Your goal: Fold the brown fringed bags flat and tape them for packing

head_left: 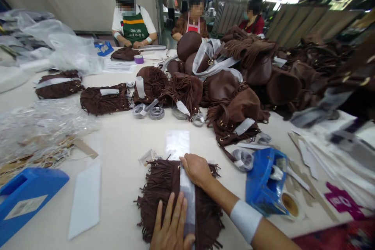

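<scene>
In front of me a dark brown fringed bag (159,187) lies flat, its fringes spread to both sides. A whitish, translucent wrapping strip (190,207) runs lengthwise down its middle. My left hand (172,224) lies flat on the bag and the strip's left edge, fingers stretched. At the strip's far end my right hand (197,168) is closed, thumb and fingers curled on its edge; the fingertips are partly hidden. Just beyond the bag lies a clear plastic sheet (177,140), with a small clear packet (149,157) to its left.
A blue tape dispenser (262,181) stands at the right, another blue holder (32,203) at the left. A white sheet (85,201) lies beside it. Brown bags (225,86) pile up across the table. Plastic wrapping (47,125) heaps at left. Several people (134,27) are beyond the table.
</scene>
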### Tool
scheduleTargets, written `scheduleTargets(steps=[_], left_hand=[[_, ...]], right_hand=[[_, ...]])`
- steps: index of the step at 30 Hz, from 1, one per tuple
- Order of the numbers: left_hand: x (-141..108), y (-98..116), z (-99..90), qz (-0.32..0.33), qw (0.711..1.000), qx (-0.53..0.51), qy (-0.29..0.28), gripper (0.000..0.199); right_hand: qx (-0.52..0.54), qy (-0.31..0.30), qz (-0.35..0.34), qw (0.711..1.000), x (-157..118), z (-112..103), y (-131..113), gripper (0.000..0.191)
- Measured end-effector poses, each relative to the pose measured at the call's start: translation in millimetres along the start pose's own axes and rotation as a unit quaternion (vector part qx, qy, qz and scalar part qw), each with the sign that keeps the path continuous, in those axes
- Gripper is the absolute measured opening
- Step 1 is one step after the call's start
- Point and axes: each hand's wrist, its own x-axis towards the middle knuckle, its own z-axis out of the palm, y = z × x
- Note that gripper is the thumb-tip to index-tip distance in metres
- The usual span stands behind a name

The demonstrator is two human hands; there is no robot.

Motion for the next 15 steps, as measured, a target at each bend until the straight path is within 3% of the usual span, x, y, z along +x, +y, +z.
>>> scheduleTargets(steps=[4, 7, 11, 15], left_hand=[[3.1, 0.7, -2.5, -0.003, 1.0, -0.004, 0.012, 0.066], [4.5, 0.3, -3.0, 0.01, 0.999, 0.016, 0.035, 0.067], [5.4, -2.5, -0.5, 0.027, 0.997, 0.052, 0.059, 0.068], [3.0, -5.1, 8.2, 0.043, 0.991, 0.07, 0.109, 0.063]], right_hand=[[-0.014, 0.019, 0.014, 1.0, -3.3, -1.0, -1.2, 0.044], [-0.023, 0.04, -0.001, 0.999, -8.2, -17.9, -8.1, 0.04], [-0.013, 0.092, -0.075, 0.993, -16.8, -37.7, -25.9, 0.033], [0.006, 0.097, -0.128, 0.987, -18.9, -25.9, -32.0, 0.035]])
